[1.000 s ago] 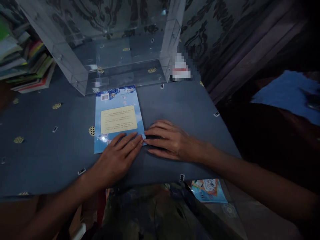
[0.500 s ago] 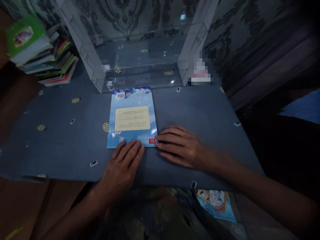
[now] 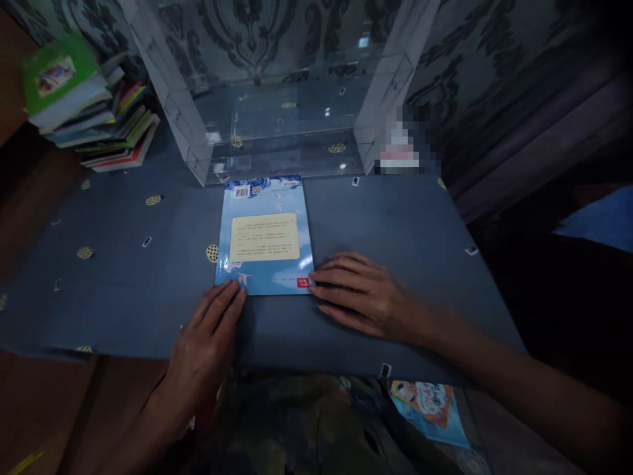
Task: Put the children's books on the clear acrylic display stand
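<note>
on the dark cloth [image 3: 395,221], the blue book [image 3: 264,236] lies flat, right by the clear shelf [image 3: 180,125]. the left hand [image 3: 208,330] has slid from the middle of the book's near edge to its left corner; the right hand [image 3: 361,293] stays at the right corner. so the hands are apart, fingers loose, and both sides seem steadied. cloth spreads wide left and right, but the far edge has little room.

Glossy paper book [image 3: 264,237], matt tablecloth [image 3: 395,224]
</note>
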{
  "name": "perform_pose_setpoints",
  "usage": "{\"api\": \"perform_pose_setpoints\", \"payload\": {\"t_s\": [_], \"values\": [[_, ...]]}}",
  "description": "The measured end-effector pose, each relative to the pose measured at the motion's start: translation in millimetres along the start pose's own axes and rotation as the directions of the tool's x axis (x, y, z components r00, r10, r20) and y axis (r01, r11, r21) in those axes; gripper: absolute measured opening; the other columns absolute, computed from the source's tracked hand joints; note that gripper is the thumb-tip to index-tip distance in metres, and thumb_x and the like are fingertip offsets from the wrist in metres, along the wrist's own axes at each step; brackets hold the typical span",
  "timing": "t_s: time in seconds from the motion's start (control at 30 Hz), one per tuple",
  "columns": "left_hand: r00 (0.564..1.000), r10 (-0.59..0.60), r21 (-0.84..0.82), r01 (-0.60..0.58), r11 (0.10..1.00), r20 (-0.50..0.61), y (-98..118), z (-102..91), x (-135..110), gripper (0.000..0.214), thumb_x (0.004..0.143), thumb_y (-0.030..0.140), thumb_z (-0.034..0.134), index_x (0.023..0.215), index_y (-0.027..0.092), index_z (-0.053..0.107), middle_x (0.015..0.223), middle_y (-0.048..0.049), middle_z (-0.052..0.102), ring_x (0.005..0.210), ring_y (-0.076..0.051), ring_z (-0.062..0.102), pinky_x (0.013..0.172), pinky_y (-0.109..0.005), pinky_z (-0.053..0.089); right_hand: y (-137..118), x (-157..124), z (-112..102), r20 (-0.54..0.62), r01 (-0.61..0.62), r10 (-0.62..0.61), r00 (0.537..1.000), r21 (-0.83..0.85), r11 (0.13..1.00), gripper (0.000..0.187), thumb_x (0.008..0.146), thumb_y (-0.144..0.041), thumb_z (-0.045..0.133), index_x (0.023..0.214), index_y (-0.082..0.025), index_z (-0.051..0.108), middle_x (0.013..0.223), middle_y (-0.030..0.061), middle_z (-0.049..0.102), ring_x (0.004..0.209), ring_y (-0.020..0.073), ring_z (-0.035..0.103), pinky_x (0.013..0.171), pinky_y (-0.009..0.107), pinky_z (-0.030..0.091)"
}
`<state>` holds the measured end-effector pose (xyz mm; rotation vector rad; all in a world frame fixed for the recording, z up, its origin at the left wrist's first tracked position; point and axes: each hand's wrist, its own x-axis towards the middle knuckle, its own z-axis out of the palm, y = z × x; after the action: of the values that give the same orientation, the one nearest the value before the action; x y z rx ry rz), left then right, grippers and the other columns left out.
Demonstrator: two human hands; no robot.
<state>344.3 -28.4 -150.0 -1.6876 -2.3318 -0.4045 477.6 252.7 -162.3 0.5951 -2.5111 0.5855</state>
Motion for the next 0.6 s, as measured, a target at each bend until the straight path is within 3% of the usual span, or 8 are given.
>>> {"api": "perform_pose_setpoints", "payload": {"t_s": [0.23, 0.43, 0.6], "values": [[1.000, -0.006, 0.026, 0.007, 1.000, -0.031, 0, 0.4, 4, 0.042, 0.095, 0.004, 0.049, 0.134, 0.017, 0.057, 0.127, -0.0143, 0.067, 0.121, -0.027, 0.063, 0.096, -0.042, 0.061, -4, 2, 0, -0.030, -0.009, 0.010, 1.000, 0.026, 1.000, 0.021, 0.100, -0.021, 0.056, 0.116, -0.014, 0.067, 0.108, 0.0123, 0.074, 0.102, 0.0234, 0.068, 0.088, 0.042, 0.061], [0.995, -0.053, -0.016, 0.052, 0.999, -0.086, -7, 1.8, 7, 0.030, 0.098, 0.012, 0.049, 0.125, 0.018, 0.060, 0.121, -0.0116, 0.070, 0.116, -0.024, 0.065, 0.098, -0.039, 0.059, -19, 4, 5, 0.012, -0.009, 0.008, 1.000, 0.023, 1.000, 0.024, 0.097, -0.024, 0.062, 0.114, -0.009, 0.067, 0.107, 0.0157, 0.072, 0.105, 0.0244, 0.066, 0.094, 0.043, 0.058], [0.993, -0.090, -0.038, 0.088, 0.995, -0.078, -14, -6.4, 15, 0.027, 0.102, 0.022, 0.046, 0.127, 0.023, 0.058, 0.111, -0.0073, 0.071, 0.104, -0.022, 0.069, 0.090, -0.036, 0.059, -35, 14, 11, 0.096, -0.009, 0.011, 0.995, -0.019, 1.000, 0.029, 0.096, -0.030, 0.062, 0.109, -0.006, 0.069, 0.100, 0.0157, 0.070, 0.097, 0.0245, 0.064, 0.087, 0.040, 0.058]]}}
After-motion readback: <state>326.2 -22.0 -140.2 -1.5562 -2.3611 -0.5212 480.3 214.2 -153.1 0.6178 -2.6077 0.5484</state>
